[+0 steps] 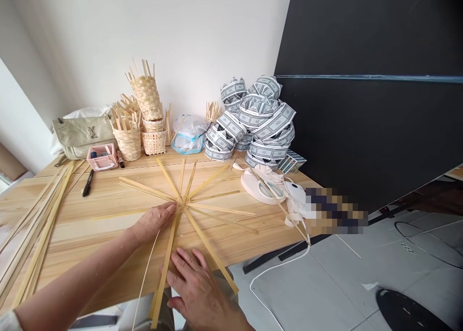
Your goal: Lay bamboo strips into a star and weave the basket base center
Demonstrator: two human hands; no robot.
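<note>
Flat bamboo strips [206,237] lie crossed at one centre on the table, spreading outward like a star. At that centre my left hand [155,220] presses down with its fingers together, holding the crossing. From beneath it a thin bamboo strand [146,268] hangs down past the table's front edge. My right hand [197,278] is at the front edge, palm down, fingers apart, beside a long strip pointing toward me. It appears to hold nothing.
On the wooden table [90,254], long loose strips [43,239] lie left near a black marker [88,183]. Woven baskets [146,92], a pink box [102,157], a bag [85,134] and patterned grey rolls [256,114] stand behind. Ribbon rolls [253,186] and a white cable [282,258] are right.
</note>
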